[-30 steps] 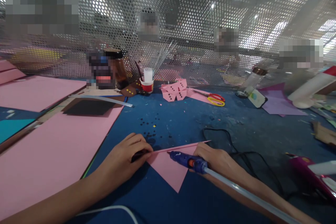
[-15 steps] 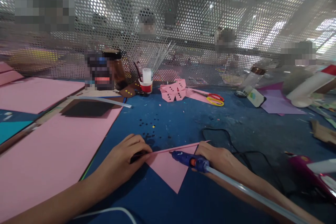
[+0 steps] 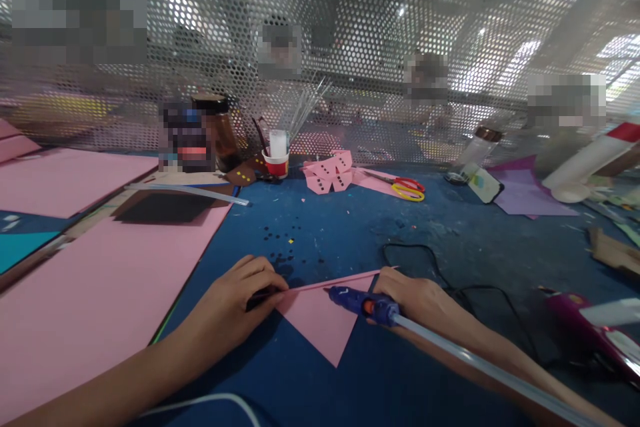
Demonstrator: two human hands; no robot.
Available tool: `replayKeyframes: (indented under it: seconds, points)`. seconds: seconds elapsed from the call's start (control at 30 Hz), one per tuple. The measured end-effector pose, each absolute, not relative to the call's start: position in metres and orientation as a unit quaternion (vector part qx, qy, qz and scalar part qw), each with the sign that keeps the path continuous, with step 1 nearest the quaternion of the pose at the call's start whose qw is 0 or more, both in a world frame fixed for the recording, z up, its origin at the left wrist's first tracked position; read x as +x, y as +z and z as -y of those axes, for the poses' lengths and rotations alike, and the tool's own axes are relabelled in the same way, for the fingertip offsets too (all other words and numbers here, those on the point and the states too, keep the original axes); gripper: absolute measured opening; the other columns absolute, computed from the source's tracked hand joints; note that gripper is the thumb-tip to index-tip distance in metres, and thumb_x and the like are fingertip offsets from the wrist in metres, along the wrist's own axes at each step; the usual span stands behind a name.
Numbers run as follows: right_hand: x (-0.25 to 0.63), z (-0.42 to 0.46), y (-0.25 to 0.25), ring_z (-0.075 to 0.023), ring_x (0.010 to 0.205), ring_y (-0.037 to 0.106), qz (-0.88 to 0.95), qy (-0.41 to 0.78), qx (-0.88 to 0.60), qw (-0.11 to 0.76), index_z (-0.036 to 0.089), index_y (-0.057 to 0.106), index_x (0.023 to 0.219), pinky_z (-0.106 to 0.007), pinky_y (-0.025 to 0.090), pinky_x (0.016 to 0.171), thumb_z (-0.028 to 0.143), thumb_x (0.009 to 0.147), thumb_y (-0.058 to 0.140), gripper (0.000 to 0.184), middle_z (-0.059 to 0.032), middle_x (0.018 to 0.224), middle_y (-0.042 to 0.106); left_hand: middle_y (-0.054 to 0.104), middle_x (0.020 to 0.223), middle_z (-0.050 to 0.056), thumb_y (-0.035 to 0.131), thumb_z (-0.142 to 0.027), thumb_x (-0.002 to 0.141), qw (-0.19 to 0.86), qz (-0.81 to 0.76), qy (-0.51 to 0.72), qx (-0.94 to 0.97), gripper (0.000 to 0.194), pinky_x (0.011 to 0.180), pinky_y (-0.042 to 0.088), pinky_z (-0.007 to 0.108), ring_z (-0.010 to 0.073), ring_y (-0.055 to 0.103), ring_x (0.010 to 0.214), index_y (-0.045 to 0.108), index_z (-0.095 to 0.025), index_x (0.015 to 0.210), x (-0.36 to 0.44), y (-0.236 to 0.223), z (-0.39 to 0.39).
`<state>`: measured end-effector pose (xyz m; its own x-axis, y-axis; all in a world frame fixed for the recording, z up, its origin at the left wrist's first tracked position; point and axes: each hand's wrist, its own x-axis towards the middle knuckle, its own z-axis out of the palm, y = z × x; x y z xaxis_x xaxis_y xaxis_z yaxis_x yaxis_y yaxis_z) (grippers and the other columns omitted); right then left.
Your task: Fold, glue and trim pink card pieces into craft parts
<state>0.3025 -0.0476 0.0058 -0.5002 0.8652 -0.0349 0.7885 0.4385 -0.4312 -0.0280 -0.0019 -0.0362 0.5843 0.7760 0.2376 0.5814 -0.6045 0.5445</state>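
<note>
A pink paper triangle (image 3: 320, 323) lies on the blue table (image 3: 350, 233) near the front edge. My left hand (image 3: 235, 310) is closed, its fingertips pinching the triangle's left corner together with a thin dark piece. My right hand (image 3: 420, 303) is wrapped round a blue hot glue gun (image 3: 363, 302). The gun's nozzle touches the triangle's upper edge. A clear glue stick (image 3: 480, 373) sticks out of the back of the gun along my right forearm.
Large pink sheets (image 3: 100, 280) cover the left of the table, with a black sheet (image 3: 160, 207) on them. At the back stand a pink paper butterfly (image 3: 330, 173), scissors (image 3: 407, 188), a cup (image 3: 276, 161) and a brown jar (image 3: 220, 133). A black cord (image 3: 450, 280) loops right, beside a second glue gun (image 3: 595, 330).
The glue gun's nozzle has slid slightly to the right along the triangle's upper edge. My left hand stays put on the left corner.
</note>
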Motion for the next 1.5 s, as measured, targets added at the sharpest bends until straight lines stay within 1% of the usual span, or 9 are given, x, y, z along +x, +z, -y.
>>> replayKeyframes:
  seconds: [0.23, 0.5, 0.7, 0.87, 1.03, 1.13, 1.23, 1.5]
  points:
    - [0.301, 0.049, 0.020, -0.0145, 0.077, 0.062, 0.838, 0.206, -0.498, 0.081, 0.022, 0.062, 0.097, -0.025, 0.049, 0.073, 0.025, 0.099, 0.053, 0.010, -0.0019, 0.095, 0.062, 0.064, 0.094, 0.001, 0.054, -0.033, 0.101, 0.215, -0.398, 0.230, 0.862, 0.015, 0.078, 0.045, 0.029, 0.0192, 0.054, 0.094, 0.068, -0.027, 0.098, -0.029, -0.036, 0.002]
    - [0.296, 0.052, 0.038, -0.0168, 0.080, 0.064, 0.827, 0.230, -0.506, 0.083, 0.024, 0.063, 0.101, -0.027, 0.051, 0.074, 0.032, 0.104, 0.046, 0.019, -0.0035, 0.096, 0.063, 0.064, 0.094, 0.001, 0.054, -0.033, 0.101, 0.213, -0.401, 0.228, 0.861, 0.015, 0.079, 0.045, 0.030, 0.0200, 0.054, 0.094, 0.068, -0.026, 0.097, -0.028, -0.035, 0.003]
    - [0.302, 0.049, 0.034, -0.0173, 0.086, 0.065, 0.830, 0.241, -0.499, 0.057, 0.023, 0.062, 0.103, -0.027, 0.049, 0.073, 0.026, 0.102, 0.050, 0.012, -0.0025, 0.098, 0.062, 0.065, 0.093, 0.002, 0.054, -0.032, 0.101, 0.204, -0.397, 0.234, 0.864, 0.016, 0.077, 0.046, 0.030, 0.0202, 0.055, 0.093, 0.068, -0.026, 0.096, -0.029, -0.036, 0.002]
    - [0.304, 0.046, 0.033, -0.0173, 0.083, 0.064, 0.829, 0.232, -0.508, 0.039, 0.022, 0.062, 0.100, -0.027, 0.047, 0.071, 0.026, 0.101, 0.053, 0.010, -0.0019, 0.097, 0.061, 0.064, 0.093, 0.002, 0.055, -0.033, 0.100, 0.206, -0.400, 0.230, 0.863, 0.015, 0.078, 0.047, 0.029, 0.0201, 0.055, 0.092, 0.068, -0.027, 0.097, -0.030, -0.037, 0.002]
    - [0.307, 0.046, 0.032, -0.0171, 0.084, 0.064, 0.827, 0.240, -0.507, 0.034, 0.023, 0.062, 0.104, -0.027, 0.048, 0.074, 0.025, 0.100, 0.055, 0.009, -0.0017, 0.098, 0.060, 0.064, 0.093, 0.002, 0.055, -0.034, 0.100, 0.206, -0.403, 0.226, 0.863, 0.016, 0.077, 0.048, 0.029, 0.0202, 0.055, 0.093, 0.069, -0.027, 0.096, -0.028, -0.037, 0.002]
    - [0.308, 0.047, 0.033, -0.0164, 0.080, 0.064, 0.824, 0.244, -0.510, 0.036, 0.024, 0.061, 0.105, -0.026, 0.047, 0.072, 0.027, 0.100, 0.054, 0.009, -0.0012, 0.098, 0.060, 0.065, 0.093, 0.002, 0.054, -0.034, 0.100, 0.206, -0.401, 0.230, 0.863, 0.017, 0.077, 0.048, 0.029, 0.0203, 0.056, 0.093, 0.069, -0.026, 0.095, -0.028, -0.037, 0.001]
    - [0.308, 0.048, 0.038, -0.0164, 0.076, 0.062, 0.823, 0.241, -0.513, 0.038, 0.024, 0.061, 0.101, -0.026, 0.046, 0.069, 0.033, 0.102, 0.050, 0.015, -0.0019, 0.096, 0.061, 0.065, 0.093, 0.003, 0.054, -0.035, 0.100, 0.205, -0.402, 0.232, 0.861, 0.019, 0.078, 0.048, 0.029, 0.0202, 0.056, 0.092, 0.070, -0.026, 0.096, -0.028, -0.037, 0.001]
    - [0.307, 0.048, 0.048, -0.0172, 0.077, 0.063, 0.823, 0.237, -0.516, 0.033, 0.024, 0.062, 0.099, -0.025, 0.046, 0.068, 0.036, 0.102, 0.050, 0.018, -0.0026, 0.095, 0.063, 0.066, 0.093, 0.002, 0.054, -0.034, 0.100, 0.210, -0.404, 0.233, 0.859, 0.017, 0.077, 0.048, 0.029, 0.0196, 0.057, 0.092, 0.070, -0.027, 0.096, -0.029, -0.038, 0.001]
